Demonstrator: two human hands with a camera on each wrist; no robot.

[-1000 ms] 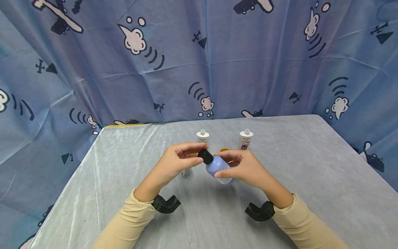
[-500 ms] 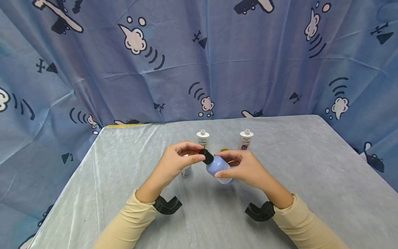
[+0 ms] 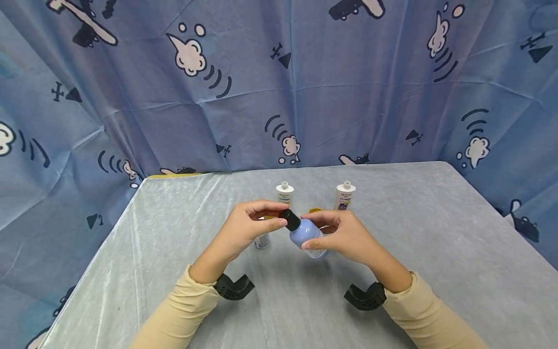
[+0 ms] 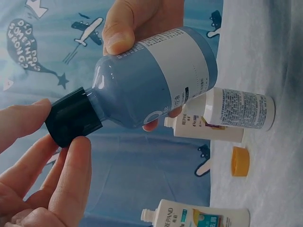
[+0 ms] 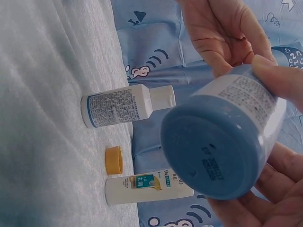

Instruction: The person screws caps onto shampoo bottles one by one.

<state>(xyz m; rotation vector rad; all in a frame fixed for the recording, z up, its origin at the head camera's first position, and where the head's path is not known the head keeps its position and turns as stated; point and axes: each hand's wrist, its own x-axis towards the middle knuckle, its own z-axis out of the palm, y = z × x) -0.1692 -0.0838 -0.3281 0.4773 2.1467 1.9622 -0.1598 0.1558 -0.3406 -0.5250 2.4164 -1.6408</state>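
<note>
A blue bottle (image 3: pixel 303 232) is held tilted above the table, its black cap (image 4: pixel 73 117) pointing up and to the left. My left hand (image 3: pixel 235 232) pinches that cap between thumb and fingertips. Around the bottle's body, my right hand (image 3: pixel 346 235) grips with its thumb on the near side and fingers behind. In the left wrist view a strip of bluish neck shows between the cap and the bottle's shoulder. The right wrist view looks at the bottle's round base (image 5: pixel 213 151), with small dark print on it.
Behind the hands stand two capless white bottles (image 3: pixel 285 192), the other (image 3: pixel 345 196) to the right. A smaller white bottle (image 5: pixel 118 106) with a white cap stands near the left hand. A yellow cap (image 4: pixel 240 161) lies on the grey cloth (image 3: pixel 436 242). A patterned blue curtain (image 3: pixel 253 58) hangs behind.
My left fingers shift slightly on the black cap, which moves a little to the right. The right hand and the blue bottle stay almost where they were.
</note>
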